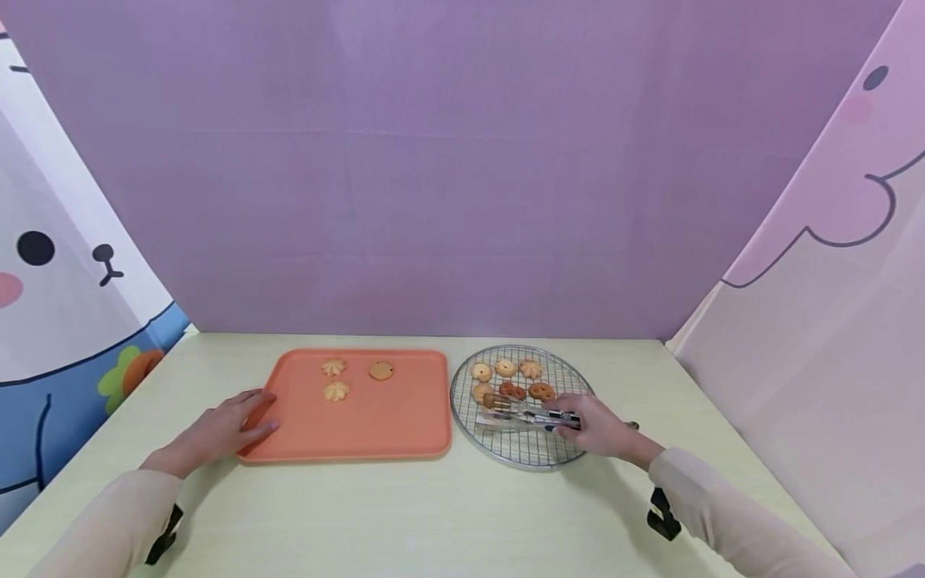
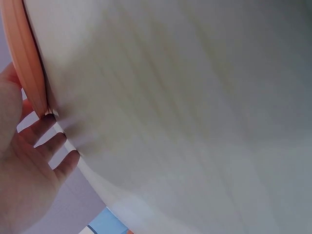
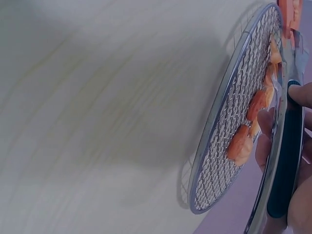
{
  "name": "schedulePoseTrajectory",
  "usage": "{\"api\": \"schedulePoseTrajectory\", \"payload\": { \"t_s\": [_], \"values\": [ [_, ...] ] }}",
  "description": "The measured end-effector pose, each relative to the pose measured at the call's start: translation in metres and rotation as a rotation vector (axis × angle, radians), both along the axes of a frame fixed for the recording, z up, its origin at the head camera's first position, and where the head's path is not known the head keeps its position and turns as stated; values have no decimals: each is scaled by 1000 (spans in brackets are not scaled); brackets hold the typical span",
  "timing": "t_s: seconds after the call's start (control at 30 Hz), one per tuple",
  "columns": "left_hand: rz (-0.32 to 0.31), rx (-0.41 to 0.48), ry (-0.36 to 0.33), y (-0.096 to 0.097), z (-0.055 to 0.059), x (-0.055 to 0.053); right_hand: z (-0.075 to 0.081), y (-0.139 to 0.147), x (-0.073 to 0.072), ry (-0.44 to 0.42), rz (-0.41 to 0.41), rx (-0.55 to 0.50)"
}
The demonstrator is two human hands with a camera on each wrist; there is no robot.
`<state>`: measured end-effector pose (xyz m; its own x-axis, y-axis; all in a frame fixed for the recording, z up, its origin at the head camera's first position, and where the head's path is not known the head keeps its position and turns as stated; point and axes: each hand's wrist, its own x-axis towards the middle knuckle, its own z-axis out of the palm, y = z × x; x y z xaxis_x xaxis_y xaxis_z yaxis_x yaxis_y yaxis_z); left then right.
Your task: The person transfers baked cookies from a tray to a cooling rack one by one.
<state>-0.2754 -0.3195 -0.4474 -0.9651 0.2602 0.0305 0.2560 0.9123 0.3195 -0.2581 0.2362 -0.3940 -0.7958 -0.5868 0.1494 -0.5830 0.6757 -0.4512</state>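
Observation:
My left hand grips the left edge of an orange tray, with the rim between thumb and fingers. Two flower-shaped cookies and one round cookie lie on that tray. Silver tongs with dark grips are held in my right hand, over a round wire rack. At the tongs' tips is a brown cookie. Pale cookies and brown pretzel-shaped cookies sit on the rack around it. In the right wrist view, fingers and thumb wrap the tongs' dark grip.
Tray and rack stand side by side on a pale wooden table. A purple backdrop rises behind the table, with cartoon-printed panels at both sides.

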Motion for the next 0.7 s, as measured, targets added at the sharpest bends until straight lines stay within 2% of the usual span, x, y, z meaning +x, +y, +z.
{"api": "schedulePoseTrajectory", "payload": {
  "t_s": [0.37,0.7],
  "values": [
    [-14,-3,33,-2,-3,-2,2,-1,2,-10,-29,8],
    [-11,4,11,0,1,0,-2,3,-2,9,-13,5]
  ]
}}
